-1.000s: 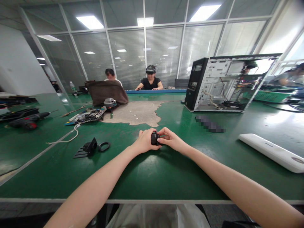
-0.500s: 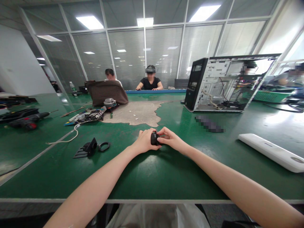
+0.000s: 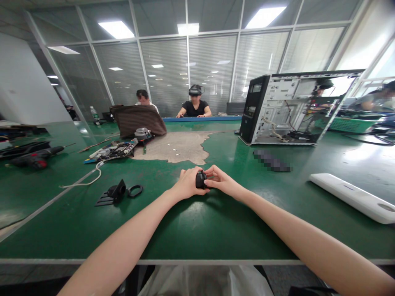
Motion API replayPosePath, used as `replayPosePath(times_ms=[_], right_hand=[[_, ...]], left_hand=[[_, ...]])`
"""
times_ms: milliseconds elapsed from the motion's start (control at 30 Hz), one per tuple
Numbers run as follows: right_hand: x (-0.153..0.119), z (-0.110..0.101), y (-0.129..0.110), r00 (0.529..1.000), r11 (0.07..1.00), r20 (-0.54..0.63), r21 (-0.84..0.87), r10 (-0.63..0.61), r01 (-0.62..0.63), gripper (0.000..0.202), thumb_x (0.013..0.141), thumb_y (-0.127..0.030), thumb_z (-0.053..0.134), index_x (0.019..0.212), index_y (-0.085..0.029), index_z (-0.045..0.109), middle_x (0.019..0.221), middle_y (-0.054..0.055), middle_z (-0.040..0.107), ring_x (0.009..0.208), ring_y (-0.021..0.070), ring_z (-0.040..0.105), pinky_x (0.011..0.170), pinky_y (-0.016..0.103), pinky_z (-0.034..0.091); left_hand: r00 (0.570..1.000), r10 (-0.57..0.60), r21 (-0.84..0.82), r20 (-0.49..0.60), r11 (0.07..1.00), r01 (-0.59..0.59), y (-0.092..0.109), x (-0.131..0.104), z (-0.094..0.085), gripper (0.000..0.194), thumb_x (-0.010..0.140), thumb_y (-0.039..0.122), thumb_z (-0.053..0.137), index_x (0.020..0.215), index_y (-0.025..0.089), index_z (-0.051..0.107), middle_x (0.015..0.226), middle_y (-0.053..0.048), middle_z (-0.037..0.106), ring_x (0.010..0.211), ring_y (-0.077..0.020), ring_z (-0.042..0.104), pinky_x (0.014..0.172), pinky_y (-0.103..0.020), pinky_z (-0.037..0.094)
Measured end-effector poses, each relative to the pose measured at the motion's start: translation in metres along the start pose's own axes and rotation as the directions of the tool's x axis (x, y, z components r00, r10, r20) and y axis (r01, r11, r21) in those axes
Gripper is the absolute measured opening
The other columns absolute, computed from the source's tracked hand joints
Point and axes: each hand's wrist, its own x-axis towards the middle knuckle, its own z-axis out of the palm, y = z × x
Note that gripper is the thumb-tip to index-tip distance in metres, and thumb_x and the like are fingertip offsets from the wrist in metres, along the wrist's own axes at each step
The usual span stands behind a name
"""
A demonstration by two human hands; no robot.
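Just above the green table, a small black round part with a ridged, faceted rim (image 3: 200, 180) is held between both hands. My left hand (image 3: 187, 183) is closed around its left side, fingers behind and thumb below. The fingertips of my right hand (image 3: 218, 180) pinch its right side; what exactly they grip there is partly hidden. To the left lie a black bracket-like part with a slatted base (image 3: 115, 193) and a flat black ring (image 3: 135, 190), both apart from my hands.
A computer case (image 3: 284, 111) with its side off stands at the back right. A white oblong device (image 3: 352, 197) and a dark blurred item (image 3: 271, 160) lie to the right. Circuit boards (image 3: 112, 150), a power drill (image 3: 37, 156) and a brown cloth-covered object (image 3: 137, 120) sit left. Two people sit across.
My right fingertips have shifted very slightly on the black round part. My left hand keeps its place, and the things on the table have not moved.
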Motion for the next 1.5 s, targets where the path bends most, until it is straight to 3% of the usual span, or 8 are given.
replayPosePath(times_ms=[367, 600, 767, 933, 1167, 1333, 1500], right_hand=[[0.004, -0.002, 0.01, 0.993, 0.994, -0.07, -0.045, 0.099, -0.102, 0.028, 0.071, -0.033, 0.059, 0.092, -0.019, 0.048, 0.091, 0.002, 0.053, 0.078, 0.0132, 0.054, 0.071, 0.031, 0.045], [0.001, -0.002, 0.003, 0.999, 0.999, -0.005, -0.03, -0.035, 0.034, 0.023, 0.069, -0.027, 0.062, 0.085, -0.019, 0.048, 0.088, 0.001, 0.056, 0.088, 0.0143, 0.053, 0.078, 0.03, 0.043], [0.003, -0.002, 0.01, 0.999, 0.999, -0.052, -0.053, 0.0, -0.002, 0.018, 0.074, -0.031, 0.056, 0.084, -0.019, 0.048, 0.083, 0.0, 0.056, 0.079, 0.0131, 0.054, 0.071, 0.029, 0.045], [0.006, -0.003, 0.015, 0.994, 0.994, -0.086, -0.076, 0.07, -0.077, 0.025, 0.073, -0.03, 0.057, 0.093, -0.019, 0.049, 0.093, 0.003, 0.054, 0.08, 0.0142, 0.055, 0.074, 0.033, 0.046], [0.001, -0.004, 0.006, 0.998, 0.999, 0.045, -0.016, -0.041, 0.041, 0.027, 0.067, -0.022, 0.064, 0.087, -0.019, 0.046, 0.09, 0.002, 0.056, 0.089, 0.0148, 0.053, 0.077, 0.031, 0.044], [0.003, -0.002, 0.006, 0.999, 0.999, -0.02, -0.027, -0.025, 0.024, 0.017, 0.073, -0.028, 0.057, 0.082, -0.019, 0.045, 0.084, 0.0, 0.056, 0.079, 0.0119, 0.054, 0.07, 0.028, 0.044], [0.006, -0.003, 0.013, 0.998, 0.997, -0.054, -0.059, 0.038, -0.041, 0.023, 0.072, -0.029, 0.058, 0.09, -0.019, 0.047, 0.09, 0.002, 0.055, 0.08, 0.013, 0.055, 0.072, 0.03, 0.045]], left_hand=[[1.0, -0.004, -0.004, 0.007, 1.0, 0.004, -0.001, 0.0, 0.001, 0.059, 0.055, 0.048, 0.064, 0.103, 0.022, 0.04, 0.096, -0.002, 0.055, 0.088, -0.0239, 0.051, 0.075, -0.034, 0.03], [1.0, 0.006, -0.001, -0.012, 1.0, -0.006, -0.002, 0.0, 0.002, 0.058, 0.055, 0.047, 0.065, 0.102, 0.023, 0.04, 0.095, -0.001, 0.055, 0.087, -0.0234, 0.052, 0.074, -0.034, 0.03], [1.0, 0.0, -0.016, -0.009, 1.0, 0.0, -0.002, 0.0, 0.002, 0.06, 0.055, 0.048, 0.065, 0.103, 0.023, 0.04, 0.098, -0.002, 0.055, 0.088, -0.0237, 0.051, 0.075, -0.034, 0.03], [1.0, 0.009, -0.009, -0.01, 1.0, -0.01, -0.002, 0.0, 0.002, 0.059, 0.055, 0.05, 0.064, 0.103, 0.023, 0.04, 0.095, -0.002, 0.055, 0.086, -0.0234, 0.052, 0.075, -0.034, 0.03], [1.0, 0.006, -0.007, -0.011, 1.0, -0.006, -0.001, 0.0, 0.002, 0.056, 0.056, 0.047, 0.064, 0.102, 0.023, 0.041, 0.095, -0.001, 0.055, 0.086, -0.0231, 0.052, 0.074, -0.034, 0.03], [1.0, -0.001, -0.01, -0.014, 1.0, 0.0, -0.002, 0.0, 0.003, 0.058, 0.055, 0.048, 0.064, 0.102, 0.023, 0.04, 0.097, -0.001, 0.055, 0.087, -0.0236, 0.051, 0.074, -0.034, 0.029], [1.0, 0.001, -0.016, -0.01, 1.0, -0.001, -0.003, 0.0, 0.002, 0.059, 0.055, 0.049, 0.064, 0.103, 0.023, 0.04, 0.096, -0.001, 0.055, 0.087, -0.0235, 0.051, 0.075, -0.034, 0.029]])
